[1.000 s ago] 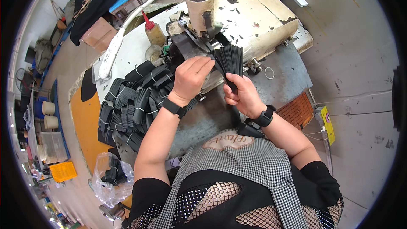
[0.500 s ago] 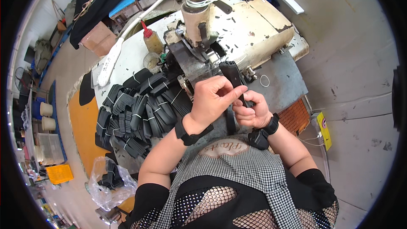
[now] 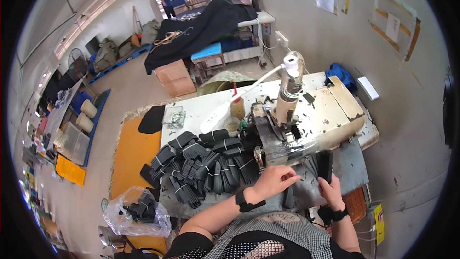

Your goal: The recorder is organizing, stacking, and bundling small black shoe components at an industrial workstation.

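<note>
In my right hand [image 3: 331,193] is a stack of black fabric strips [image 3: 325,164], gripped at its near end and standing up over the table's front right. Some strips on its left side fan apart. My left hand [image 3: 274,182] hovers in front of the sewing machine [image 3: 282,132], away from the stack. Its thumb and fingers curl toward each other; anything between them is too small to make out. Another dark strip [image 3: 289,197] lies at the table's front edge below that hand. To its left is a heap of black strip bundles [image 3: 201,163], several tied with white bands.
A white lamp arm [image 3: 218,117] reaches over the table, near an oil bottle with a red tip [image 3: 237,108] and a small clear box [image 3: 174,117]. A plastic bag [image 3: 139,213] with black pieces sits front left. The wall [image 3: 407,129] rises at the right.
My view has tilted up, showing more of the room. The two hands have come apart. My right hand has carried the strip stack to the right, and the left has let go of it.
</note>
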The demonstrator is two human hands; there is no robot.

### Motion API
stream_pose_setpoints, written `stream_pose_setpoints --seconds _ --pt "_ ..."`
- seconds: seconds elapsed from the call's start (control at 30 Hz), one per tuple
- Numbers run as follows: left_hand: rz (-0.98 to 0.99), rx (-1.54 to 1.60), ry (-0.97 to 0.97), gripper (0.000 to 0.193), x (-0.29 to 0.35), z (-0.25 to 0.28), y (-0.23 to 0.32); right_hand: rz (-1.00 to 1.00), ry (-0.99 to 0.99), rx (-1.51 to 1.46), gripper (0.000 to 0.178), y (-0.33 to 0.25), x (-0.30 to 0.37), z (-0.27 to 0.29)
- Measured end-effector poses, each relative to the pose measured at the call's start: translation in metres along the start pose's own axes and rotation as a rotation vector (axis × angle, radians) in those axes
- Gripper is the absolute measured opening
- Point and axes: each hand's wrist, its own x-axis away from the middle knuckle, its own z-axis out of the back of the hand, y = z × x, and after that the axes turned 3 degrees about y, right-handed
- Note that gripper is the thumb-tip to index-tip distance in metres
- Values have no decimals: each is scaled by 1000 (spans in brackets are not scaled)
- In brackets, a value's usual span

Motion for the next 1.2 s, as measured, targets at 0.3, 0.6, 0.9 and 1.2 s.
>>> stream_pose_setpoints --seconds 0.3,0.6,0.9,1.2 --pt "128 -105 -22 17 46 6 -39 207 350 1177 47 88 -7 12" --pt "292 -121 83 14 96 23 -43 194 453 1234 52 111 3 33" --pt "433 -134 152 12 111 52 -45 463 426 1228 43 79 -17 11" --pt "469 -210 -4 13 129 57 -51 455 515 1068 40 104 -6 24"
